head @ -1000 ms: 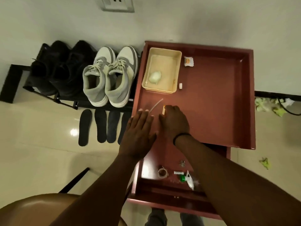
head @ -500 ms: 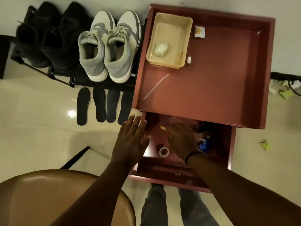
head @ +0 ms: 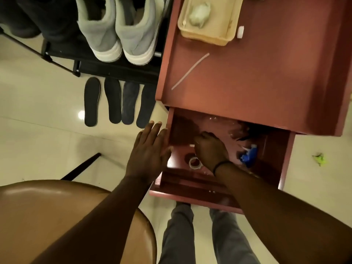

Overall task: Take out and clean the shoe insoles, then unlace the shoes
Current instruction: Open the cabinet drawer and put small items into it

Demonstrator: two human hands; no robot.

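A pair of grey sneakers (head: 118,29) stands on a black shoe rack (head: 114,70) at the top left, heels toward me. Several dark insoles (head: 112,101) lie side by side on the floor in front of the rack. My left hand (head: 150,149) is flat with straight fingers against the left wall of an open red drawer (head: 190,189). My right hand (head: 209,149) is inside the drawer, its fingers curled round a small pale stick-like object whose tip shows at the fingertips.
The drawer holds a tape roll (head: 194,162) and a blue item (head: 249,155). On the red cabinet top (head: 266,82) stand a cream tray (head: 209,33) with a whitish lump and a thin pale strip (head: 190,71). Black shoes (head: 38,16) share the rack. A brown chair (head: 57,216) is at lower left.
My right hand went from the cabinet top down into the drawer with the small object. My left hand dropped to the drawer's left wall. The view tilted downward.
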